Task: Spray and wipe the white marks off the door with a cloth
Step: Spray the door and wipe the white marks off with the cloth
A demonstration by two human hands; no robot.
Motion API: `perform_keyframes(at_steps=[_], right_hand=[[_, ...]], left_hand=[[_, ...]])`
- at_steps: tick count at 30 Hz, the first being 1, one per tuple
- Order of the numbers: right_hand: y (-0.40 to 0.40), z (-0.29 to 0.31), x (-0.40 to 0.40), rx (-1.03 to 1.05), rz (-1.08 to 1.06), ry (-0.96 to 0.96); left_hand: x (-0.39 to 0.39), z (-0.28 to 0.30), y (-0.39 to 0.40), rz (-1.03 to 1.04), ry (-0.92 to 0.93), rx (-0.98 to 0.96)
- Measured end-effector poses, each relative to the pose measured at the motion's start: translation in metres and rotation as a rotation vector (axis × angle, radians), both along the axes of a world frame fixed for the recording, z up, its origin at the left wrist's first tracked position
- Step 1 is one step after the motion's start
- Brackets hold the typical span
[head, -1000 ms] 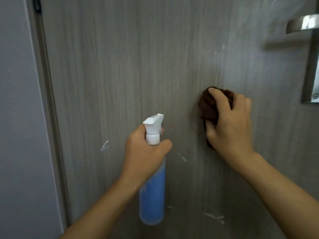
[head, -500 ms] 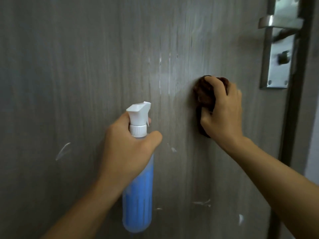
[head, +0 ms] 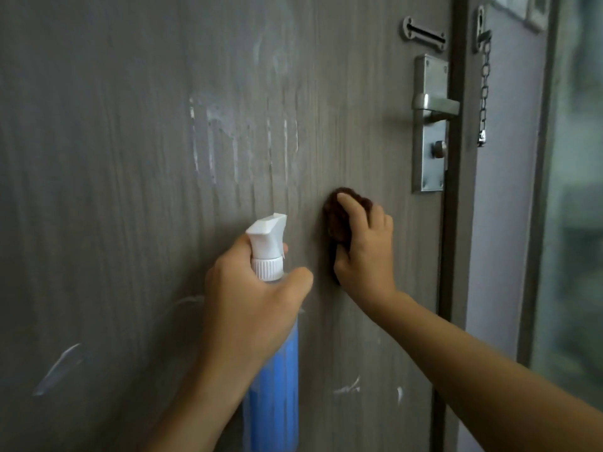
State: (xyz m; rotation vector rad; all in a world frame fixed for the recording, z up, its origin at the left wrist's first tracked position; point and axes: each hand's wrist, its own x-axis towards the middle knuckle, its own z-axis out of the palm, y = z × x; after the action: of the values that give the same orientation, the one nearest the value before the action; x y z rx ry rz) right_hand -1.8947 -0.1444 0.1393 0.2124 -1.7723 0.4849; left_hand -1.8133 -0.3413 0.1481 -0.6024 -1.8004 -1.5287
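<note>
The cloth (head: 342, 220) is a dark brown wad, soft and light by the look of it, and it should crush flat under the palm and take the shape of whatever presses it. It probably drags a little on the wet door (head: 114, 190), so it is best taken bunched up, with the fingers over the top and the thumb hooked round the lower edge. The spray bottle (head: 272, 370) is clear plastic, mostly full of blue liquid, so I judge it moderately heavy and stiff, possibly slick if wet. Its narrow neck under the white trigger head is the natural place to grasp it.

The right hand (head: 365, 252) clasps the cloth and presses it flat against the door, below and to the left of the metal handle plate (head: 429, 125). Its fingers lie over the wad, and the thumb curls round the lower edge. The left hand (head: 251, 305) is wrapped round the neck of the bottle, holding it upright near the door, just left of the cloth. A fingertip shows at the front of the trigger, though I cannot tell whether it is squeezing.

White marks (head: 235, 141) run in streaks and drips above the bottle. More white smears (head: 347, 389) sit lower down, with another at the far left, so plenty is left to wipe
</note>
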Motion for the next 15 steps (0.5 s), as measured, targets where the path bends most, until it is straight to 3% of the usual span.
perform_keyframes(at_steps=[5, 7, 12, 15], right_hand=[[-0.015, -0.027, 0.004, 0.425, 0.053, 0.045], [-0.003, -0.014, 0.004, 0.465, 0.060, 0.052], [-0.018, 0.018, 0.000, -0.132, 0.100, 0.058], [-0.053, 0.022, 0.007, -0.174, 0.126, 0.054]], left_hand=[[0.012, -0.020, -0.008, 0.013, -0.010, 0.061], [0.018, -0.027, -0.018, 0.055, -0.040, 0.065], [0.034, -0.034, -0.037, 0.208, -0.005, 0.094], [0.040, -0.029, -0.043, 0.292, 0.025, 0.121]])
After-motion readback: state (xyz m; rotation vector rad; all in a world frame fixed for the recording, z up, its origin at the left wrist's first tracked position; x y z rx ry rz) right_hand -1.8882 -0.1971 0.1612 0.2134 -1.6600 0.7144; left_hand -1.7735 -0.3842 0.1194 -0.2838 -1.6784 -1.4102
